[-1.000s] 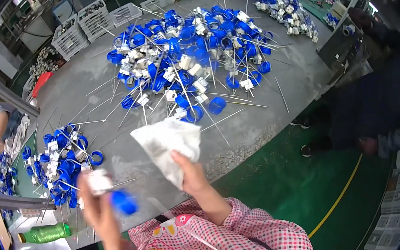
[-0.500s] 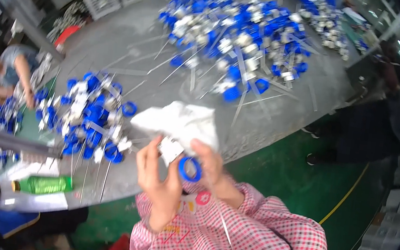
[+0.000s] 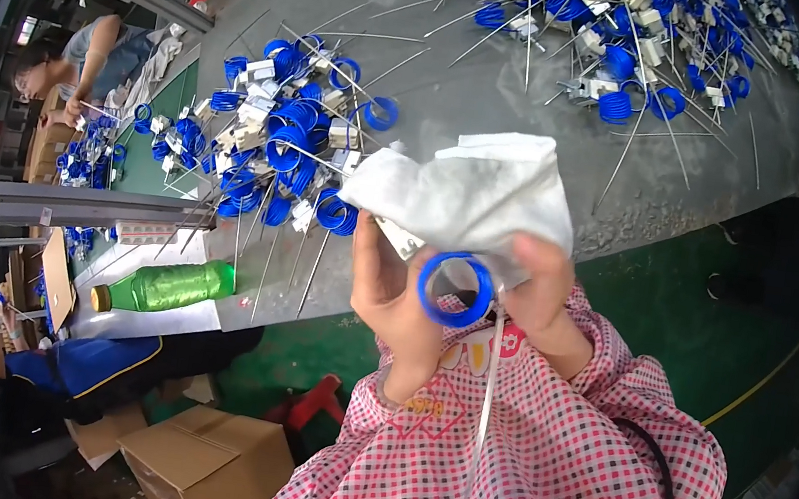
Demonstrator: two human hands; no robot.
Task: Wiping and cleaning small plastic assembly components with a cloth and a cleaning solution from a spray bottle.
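My left hand (image 3: 397, 305) is closed on a white block-shaped part (image 3: 395, 237), mostly covered by fingers and cloth. A coiled blue tube (image 3: 424, 291) hangs by that hand and seems to belong to the part. From near the coil a thin silvery rod (image 3: 488, 392) runs down in front of my checked clothing. My right hand (image 3: 547, 294) grips a white cloth (image 3: 472, 194), which drapes over the top of the part toward my left hand. To the left on the grey table (image 3: 420, 91) lies a pile of similar parts (image 3: 287, 149) with blue coils and thin rods.
A larger pile of such parts (image 3: 639, 39) lies at the far right. A green bottle (image 3: 178, 287) rests on its side on white paper at the left, below a metal bar (image 3: 72, 209). Other people (image 3: 92, 58) work at the left. A cardboard box (image 3: 206, 456) stands below.
The view has shifted, so the table and piles sit farther up and right. Both hands still hold the part and cloth; the cloth now covers more of the white block.
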